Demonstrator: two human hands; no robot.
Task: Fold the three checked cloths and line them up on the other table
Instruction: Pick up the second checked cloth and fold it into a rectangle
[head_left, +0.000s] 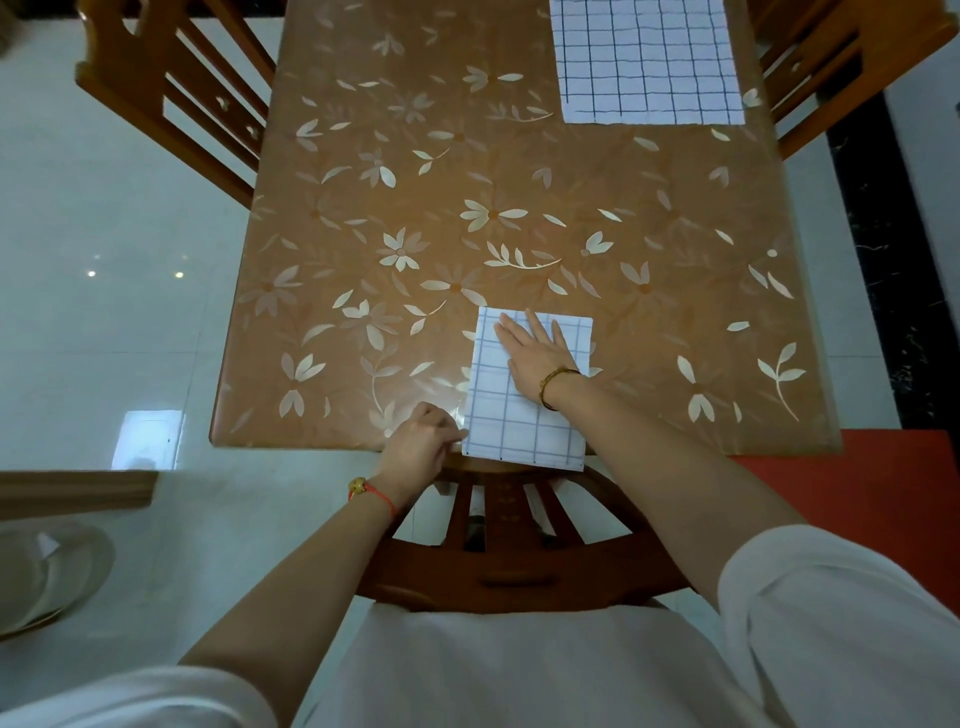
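Observation:
A folded white cloth with blue checks (511, 415) lies at the near edge of the brown flowered table (415, 218). My right hand (537, 348) presses flat on its upper part, fingers straight. My left hand (423, 439) pinches the cloth's lower left corner at the table edge. A second checked cloth (649, 60), white with dark lines, lies spread flat at the table's far right corner. No third cloth is in view.
A wooden chair back (519, 566) stands between me and the table. More wooden chairs stand at the far left (171, 93) and far right (852, 62). Another table's edge (78, 491) shows at the left, above a glossy white floor.

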